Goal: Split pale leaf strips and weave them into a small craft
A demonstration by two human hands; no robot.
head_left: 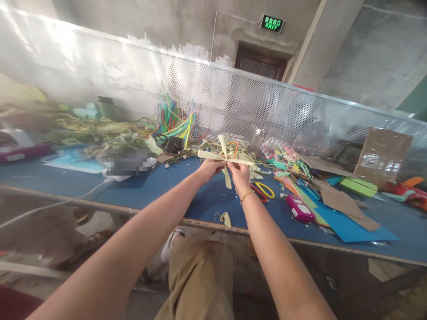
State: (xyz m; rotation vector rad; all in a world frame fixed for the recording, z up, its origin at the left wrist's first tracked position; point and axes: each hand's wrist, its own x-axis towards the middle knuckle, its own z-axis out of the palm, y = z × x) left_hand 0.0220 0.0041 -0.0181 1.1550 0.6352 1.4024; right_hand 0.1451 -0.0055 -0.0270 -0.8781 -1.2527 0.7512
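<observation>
Both my hands hold one small piece made of pale yellow-green leaf strips point(223, 156), crossed so strips stick out left, right, up and down. My left hand point(209, 168) pinches it from the left side. My right hand point(239, 174), with a gold bracelet on its wrist, grips it from the right and below. The piece is raised above the blue table point(173, 191), out in front of me.
On the table lie scissors with yellow and red handles point(264, 191), a pink box point(299, 209), coloured paper sheets point(347, 222), a bundle of coloured strips point(176, 120), loose leaf strips and a cardboard sheet point(382, 155). A perforated metal screen point(233, 98) backs the table.
</observation>
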